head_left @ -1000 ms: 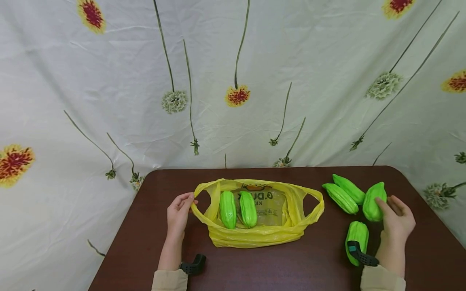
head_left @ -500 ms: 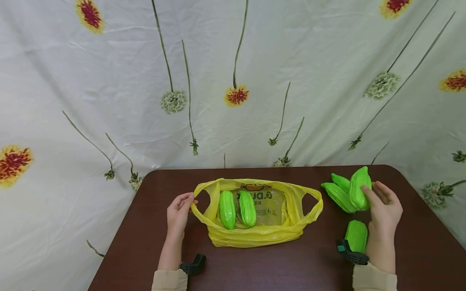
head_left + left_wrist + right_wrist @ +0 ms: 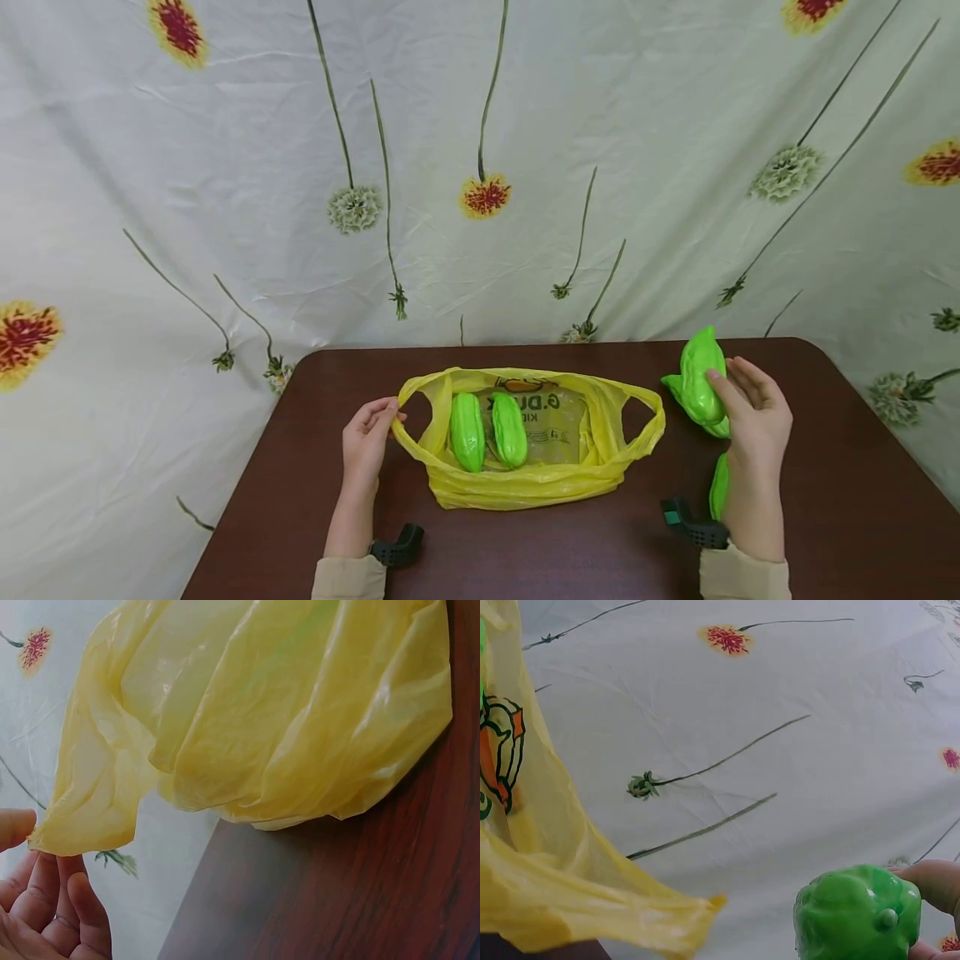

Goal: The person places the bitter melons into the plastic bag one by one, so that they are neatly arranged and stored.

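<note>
A yellow plastic bag (image 3: pixel 525 492) lies with its mouth spread on the table, two bright green ridged gourds (image 3: pixel 468 433) inside it. At the bag's left handle, my left hand (image 3: pixel 369 433) pinches the plastic between thumb and fingers; the left wrist view shows the handle's tip caught there by the hand (image 3: pixel 52 907). Right of the bag, my right hand (image 3: pixel 757 421) holds a ridged gourd (image 3: pixel 701 379) by its side, pointed end up. Its rounded end faces the camera in the right wrist view. Behind it, another gourd (image 3: pixel 672 385) is mostly hidden.
One more green gourd (image 3: pixel 720 487) lies partly covered by my right wrist. The dark brown table (image 3: pixel 570 550) ends at a pale flowered cloth (image 3: pixel 420 250) along the back. Black wrist cameras (image 3: pixel 401 546) sit on both wrists.
My right hand has lifted the gourd and carried it left toward the bag, over the gourds lying at the back right. My left hand stays at the bag's handle.
</note>
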A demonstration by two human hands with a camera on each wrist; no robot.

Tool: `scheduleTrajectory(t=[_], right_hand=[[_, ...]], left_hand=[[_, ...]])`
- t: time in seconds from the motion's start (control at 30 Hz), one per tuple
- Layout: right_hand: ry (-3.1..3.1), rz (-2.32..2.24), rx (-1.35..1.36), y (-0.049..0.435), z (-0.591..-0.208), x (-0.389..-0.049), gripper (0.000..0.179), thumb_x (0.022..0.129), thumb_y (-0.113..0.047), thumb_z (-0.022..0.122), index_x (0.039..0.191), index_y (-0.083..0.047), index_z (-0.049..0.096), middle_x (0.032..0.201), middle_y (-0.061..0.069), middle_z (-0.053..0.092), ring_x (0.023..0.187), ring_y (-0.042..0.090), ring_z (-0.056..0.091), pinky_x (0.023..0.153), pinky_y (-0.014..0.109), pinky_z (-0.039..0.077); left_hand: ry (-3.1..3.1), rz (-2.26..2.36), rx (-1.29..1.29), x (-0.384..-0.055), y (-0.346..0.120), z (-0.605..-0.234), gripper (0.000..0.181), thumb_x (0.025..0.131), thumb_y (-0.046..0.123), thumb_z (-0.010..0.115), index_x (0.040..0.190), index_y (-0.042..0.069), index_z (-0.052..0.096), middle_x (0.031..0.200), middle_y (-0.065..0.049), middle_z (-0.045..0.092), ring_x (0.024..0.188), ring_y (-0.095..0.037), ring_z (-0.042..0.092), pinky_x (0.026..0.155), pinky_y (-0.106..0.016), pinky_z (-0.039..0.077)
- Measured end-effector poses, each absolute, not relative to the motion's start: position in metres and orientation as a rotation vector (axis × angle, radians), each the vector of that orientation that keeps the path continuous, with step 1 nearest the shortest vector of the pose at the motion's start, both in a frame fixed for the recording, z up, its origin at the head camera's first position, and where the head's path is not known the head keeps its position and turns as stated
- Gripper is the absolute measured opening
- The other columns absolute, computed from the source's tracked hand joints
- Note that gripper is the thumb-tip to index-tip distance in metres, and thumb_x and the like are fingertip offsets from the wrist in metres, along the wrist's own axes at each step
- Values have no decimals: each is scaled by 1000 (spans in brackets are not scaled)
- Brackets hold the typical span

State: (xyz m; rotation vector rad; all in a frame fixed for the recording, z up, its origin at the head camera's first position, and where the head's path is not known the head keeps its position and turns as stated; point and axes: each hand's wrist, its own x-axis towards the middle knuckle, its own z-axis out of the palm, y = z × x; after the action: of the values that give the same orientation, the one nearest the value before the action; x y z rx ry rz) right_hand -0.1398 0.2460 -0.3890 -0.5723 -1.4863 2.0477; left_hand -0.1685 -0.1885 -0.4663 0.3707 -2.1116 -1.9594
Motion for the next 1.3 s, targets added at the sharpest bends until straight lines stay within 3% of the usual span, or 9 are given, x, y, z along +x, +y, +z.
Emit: scheduleTrajectory(t=[0.33,0.5,0.63,0.8,0.97,1.3], right_hand=[[-1525,2077,-481,211,-385,-145,37,78,-5,75,113,-7,64,101,-5,64,93,9,60,78,15,46],[-1655,2114,-418,187,-385,-148,40,82,-8,72,119,-7,59,108,-4,61,100,10,57,82,16,45],[-1796,2099,-366,170,-388,-152,43,85,-7,69,126,-4,54,117,4,58,104,12,55,85,18,45],[-1889,2065,-291,155,-398,-156,46,85,-11,70,127,-3,53,125,13,55,106,12,54,88,19,44],[-1884,2093,-273,143,-412,-160,49,81,-19,75,125,-5,56,124,12,56,107,14,55,87,19,45],[-1991,2109,-262,115,-438,-164,47,83,-18,73,125,-5,56,124,12,58,112,23,55,86,26,47]], left_hand=[[-2109,-1964,368,-170,-188,-465,29,94,23,58,112,0,63,78,5,67,76,-7,60,69,-23,46],[-2124,-1973,389,-168,-187,-461,28,95,21,58,113,0,63,78,6,66,75,-7,59,69,-23,46],[-2129,-1959,381,-161,-182,-448,27,95,18,57,111,-3,63,76,4,66,74,-8,58,69,-23,47],[-2140,-1948,334,-155,-178,-439,29,95,17,56,112,-6,60,77,3,67,74,-6,58,68,-23,46],[-2136,-1945,333,-155,-177,-437,27,95,15,56,111,-6,61,78,1,67,74,-7,59,70,-25,47],[-2144,-1937,346,-154,-176,-437,27,95,16,56,111,-6,61,76,4,66,74,-7,59,69,-23,46]])
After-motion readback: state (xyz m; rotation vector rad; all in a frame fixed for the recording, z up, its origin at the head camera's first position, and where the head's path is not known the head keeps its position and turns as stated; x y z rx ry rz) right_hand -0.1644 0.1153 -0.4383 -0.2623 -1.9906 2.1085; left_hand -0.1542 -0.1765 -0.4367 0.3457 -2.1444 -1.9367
